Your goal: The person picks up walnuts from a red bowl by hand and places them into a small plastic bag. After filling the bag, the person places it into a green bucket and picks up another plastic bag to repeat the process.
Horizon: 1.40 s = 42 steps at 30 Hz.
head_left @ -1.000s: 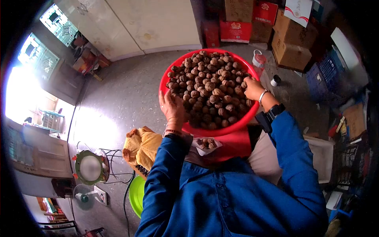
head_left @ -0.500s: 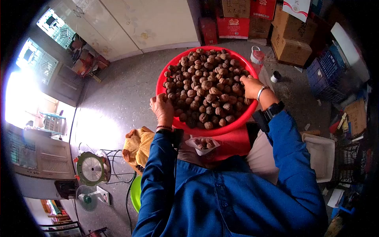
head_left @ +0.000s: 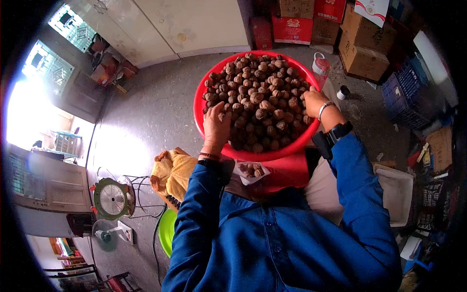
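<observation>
A wide red basin (head_left: 200, 114) heaped with brown walnuts (head_left: 255, 97) stands in front of me. My left hand (head_left: 216, 126) reaches over its near left rim, and its bent fingers close around a walnut at the edge of the heap. At the right rim, my right hand (head_left: 316, 103) is closed on the basin's edge, its fingertips against the walnuts and partly hidden. Below the basin, a small white bag (head_left: 242, 177) holding several walnuts lies near my lap, beside a red surface (head_left: 287, 177).
A pink-lidded bottle (head_left: 321, 65) and a small dark cup (head_left: 343, 92) stand right of the basin. Cardboard boxes (head_left: 365, 51), a blue crate (head_left: 401, 97) and a white tub (head_left: 395, 194) line the right. At left are a fan (head_left: 111, 198), cables, a yellow cloth (head_left: 172, 170) and a green basin (head_left: 168, 231).
My left hand has moved from the basin's left rim inward and up onto the walnuts. My right hand stays at the right rim. The view has shifted slightly.
</observation>
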Each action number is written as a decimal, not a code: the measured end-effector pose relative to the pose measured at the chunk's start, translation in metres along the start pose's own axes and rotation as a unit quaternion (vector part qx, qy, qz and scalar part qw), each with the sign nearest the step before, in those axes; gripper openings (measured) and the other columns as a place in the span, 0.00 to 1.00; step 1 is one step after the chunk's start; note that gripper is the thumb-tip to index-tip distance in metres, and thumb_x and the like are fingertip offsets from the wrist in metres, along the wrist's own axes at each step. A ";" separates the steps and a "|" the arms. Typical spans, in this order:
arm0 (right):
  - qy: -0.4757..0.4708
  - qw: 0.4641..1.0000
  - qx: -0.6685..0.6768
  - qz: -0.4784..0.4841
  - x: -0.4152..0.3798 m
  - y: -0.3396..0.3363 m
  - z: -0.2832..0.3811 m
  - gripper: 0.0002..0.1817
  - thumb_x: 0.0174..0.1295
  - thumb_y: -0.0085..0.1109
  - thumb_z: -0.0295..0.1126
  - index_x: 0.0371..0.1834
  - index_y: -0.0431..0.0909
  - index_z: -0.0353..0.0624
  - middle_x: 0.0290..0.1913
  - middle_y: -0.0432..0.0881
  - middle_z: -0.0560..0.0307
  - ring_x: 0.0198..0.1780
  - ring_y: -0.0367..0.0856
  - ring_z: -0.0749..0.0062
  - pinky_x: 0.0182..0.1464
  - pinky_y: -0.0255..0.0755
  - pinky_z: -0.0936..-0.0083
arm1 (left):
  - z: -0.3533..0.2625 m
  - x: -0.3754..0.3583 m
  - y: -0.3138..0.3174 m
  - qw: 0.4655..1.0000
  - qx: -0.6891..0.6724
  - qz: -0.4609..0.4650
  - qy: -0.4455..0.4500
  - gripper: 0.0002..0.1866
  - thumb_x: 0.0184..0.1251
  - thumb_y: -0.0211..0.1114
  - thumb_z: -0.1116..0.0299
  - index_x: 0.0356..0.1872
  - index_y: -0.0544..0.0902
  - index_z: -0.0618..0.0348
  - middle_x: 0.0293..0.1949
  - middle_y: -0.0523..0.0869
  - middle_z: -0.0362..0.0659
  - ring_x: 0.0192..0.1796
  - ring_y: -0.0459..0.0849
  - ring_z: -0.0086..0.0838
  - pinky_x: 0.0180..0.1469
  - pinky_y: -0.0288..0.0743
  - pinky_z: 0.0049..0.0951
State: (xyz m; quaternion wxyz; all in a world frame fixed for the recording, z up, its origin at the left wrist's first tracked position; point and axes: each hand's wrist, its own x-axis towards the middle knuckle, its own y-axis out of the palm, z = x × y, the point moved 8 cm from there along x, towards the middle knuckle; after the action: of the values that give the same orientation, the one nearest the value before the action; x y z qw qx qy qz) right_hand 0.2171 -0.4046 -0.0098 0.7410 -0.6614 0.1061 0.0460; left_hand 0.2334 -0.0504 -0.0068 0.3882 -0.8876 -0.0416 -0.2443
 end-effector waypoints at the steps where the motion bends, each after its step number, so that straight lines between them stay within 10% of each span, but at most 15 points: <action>1: -0.028 0.998 -0.052 0.029 0.005 0.007 0.003 0.22 0.55 0.67 0.22 0.56 0.82 0.42 0.64 0.74 0.36 0.62 0.79 0.40 0.65 0.76 0.56 | -0.001 -0.002 -0.005 1.000 -0.030 0.005 -0.004 0.20 0.66 0.68 0.63 0.58 0.83 0.53 0.54 0.86 0.51 0.59 0.81 0.49 0.61 0.75 0.45; 10: -0.033 0.992 -0.109 0.049 -0.006 -0.003 0.014 0.25 0.58 0.69 0.31 0.62 0.83 0.48 0.67 0.78 0.42 0.67 0.78 0.45 0.65 0.77 0.55 | -0.033 -0.078 -0.082 0.998 -0.021 0.015 -0.061 0.11 0.67 0.71 0.63 0.44 0.84 0.58 0.38 0.85 0.50 0.40 0.86 0.38 0.43 0.80 0.35; 13: -0.019 0.994 -0.094 0.055 -0.010 -0.003 0.012 0.24 0.60 0.67 0.31 0.62 0.82 0.49 0.68 0.76 0.43 0.69 0.75 0.47 0.66 0.76 0.54 | -0.017 -0.122 -0.076 0.947 -0.076 0.145 -0.277 0.16 0.73 0.69 0.60 0.48 0.83 0.65 0.43 0.89 0.49 0.44 0.88 0.31 0.46 0.81 0.32; 16: 0.008 0.993 -0.107 0.054 -0.008 0.001 0.006 0.23 0.63 0.63 0.30 0.63 0.81 0.50 0.70 0.75 0.45 0.69 0.76 0.48 0.66 0.75 0.51 | -0.027 -0.142 -0.070 0.978 -0.111 0.122 -0.127 0.20 0.74 0.69 0.58 0.50 0.81 0.67 0.40 0.89 0.48 0.43 0.86 0.28 0.47 0.80 0.30; 17: 0.007 0.994 -0.100 0.036 -0.007 0.001 0.005 0.22 0.61 0.62 0.27 0.61 0.80 0.46 0.68 0.74 0.44 0.66 0.78 0.44 0.65 0.76 0.51 | -0.020 -0.154 -0.065 0.972 -0.114 0.131 -0.161 0.24 0.70 0.70 0.48 0.35 0.83 0.66 0.28 0.85 0.49 0.33 0.84 0.35 0.38 0.77 0.35; 22: -0.010 0.998 -0.059 -0.016 -0.013 -0.009 0.010 0.18 0.60 0.59 0.26 0.55 0.79 0.42 0.63 0.76 0.40 0.62 0.79 0.39 0.63 0.76 0.50 | -0.039 -0.168 -0.043 0.919 -0.076 0.312 -0.228 0.32 0.72 0.63 0.41 0.36 0.84 0.69 0.32 0.88 0.54 0.37 0.88 0.43 0.42 0.78 0.41; 24: -0.005 0.997 -0.080 -0.019 -0.016 -0.011 0.011 0.17 0.61 0.58 0.27 0.54 0.79 0.41 0.64 0.75 0.40 0.62 0.79 0.39 0.62 0.76 0.49 | -0.035 -0.179 -0.027 0.900 -0.177 0.325 -0.232 0.23 0.74 0.65 0.48 0.45 0.86 0.63 0.34 0.89 0.43 0.35 0.83 0.25 0.38 0.77 0.30; 32: -0.034 0.993 -0.056 -0.096 -0.018 -0.024 0.021 0.13 0.61 0.58 0.30 0.47 0.79 0.38 0.49 0.84 0.37 0.52 0.83 0.37 0.54 0.79 0.51 | -0.012 -0.193 -0.019 0.883 -0.225 0.307 -0.274 0.11 0.74 0.62 0.64 0.41 0.81 0.64 0.30 0.85 0.40 0.31 0.83 0.23 0.32 0.79 0.26; 35: -0.138 0.973 0.147 -0.111 -0.030 -0.026 0.046 0.11 0.57 0.66 0.32 0.34 0.76 0.36 0.34 0.84 0.45 0.37 0.84 0.59 0.44 0.78 0.63 | -0.017 -0.194 -0.021 0.853 -0.284 0.303 -0.316 0.11 0.71 0.62 0.66 0.40 0.81 0.67 0.30 0.88 0.45 0.33 0.88 0.28 0.33 0.83 0.29; 36: -0.168 0.967 0.181 -0.066 -0.030 -0.019 0.056 0.13 0.56 0.66 0.34 0.40 0.80 0.39 0.38 0.87 0.41 0.40 0.88 0.49 0.47 0.80 0.58 | -0.019 -0.194 -0.022 0.853 -0.286 0.302 -0.317 0.11 0.71 0.62 0.66 0.40 0.81 0.67 0.30 0.88 0.45 0.33 0.88 0.28 0.33 0.83 0.29; 38: -0.253 0.912 0.322 -0.034 -0.032 0.003 0.079 0.13 0.56 0.69 0.28 0.43 0.77 0.39 0.34 0.81 0.63 0.37 0.78 0.80 0.42 0.77 0.75 | -0.020 -0.196 -0.022 0.831 -0.329 0.287 -0.346 0.11 0.72 0.61 0.66 0.42 0.80 0.67 0.33 0.88 0.44 0.33 0.88 0.28 0.35 0.84 0.28; 42: -0.337 0.874 0.346 0.045 -0.080 -0.007 0.138 0.17 0.60 0.67 0.24 0.52 0.77 0.42 0.38 0.81 0.63 0.39 0.80 0.83 0.44 0.77 0.80 | -0.019 -0.196 -0.018 0.840 -0.335 0.288 -0.314 0.10 0.75 0.63 0.64 0.41 0.79 0.62 0.31 0.86 0.41 0.31 0.86 0.26 0.34 0.82 0.27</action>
State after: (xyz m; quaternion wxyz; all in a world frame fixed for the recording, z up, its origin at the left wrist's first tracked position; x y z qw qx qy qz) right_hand 0.1537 -0.2627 0.0286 0.9108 -0.3014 -0.1113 0.2594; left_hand 0.0490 -0.0285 -0.0749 0.0858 -0.9647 0.1806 0.1714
